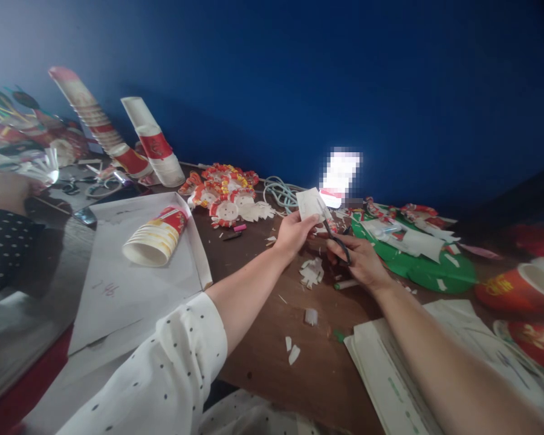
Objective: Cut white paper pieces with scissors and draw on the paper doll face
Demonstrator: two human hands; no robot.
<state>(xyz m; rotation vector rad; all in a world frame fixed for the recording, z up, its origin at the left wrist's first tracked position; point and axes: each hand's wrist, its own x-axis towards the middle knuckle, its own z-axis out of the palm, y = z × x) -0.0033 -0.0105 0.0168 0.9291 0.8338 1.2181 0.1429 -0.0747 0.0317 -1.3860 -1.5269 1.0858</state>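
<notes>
A small white piece of paper [310,205] is pinched between the thumb and fingers of my left hand [295,232]. My right hand [356,257] is closed round the dark handles of a pair of scissors [342,246]. The scissor blades point up and left and meet the paper's right edge; whether they are apart is too small to tell. Below both hands, a white paper cutout [312,273] lies on the brown table [272,356] among loose scraps. Close to my right hand is a green-ended marker [346,284].
Left of my arm, nested paper cups [156,235] lie on a white box lid [118,302]. Tall cup stacks [161,151] lean near the blue wall. Red-and-white cutouts [226,193] are piled behind. A green sheet [435,272] and papers [390,362] lie right. Another person's sleeve [9,248] shows far left.
</notes>
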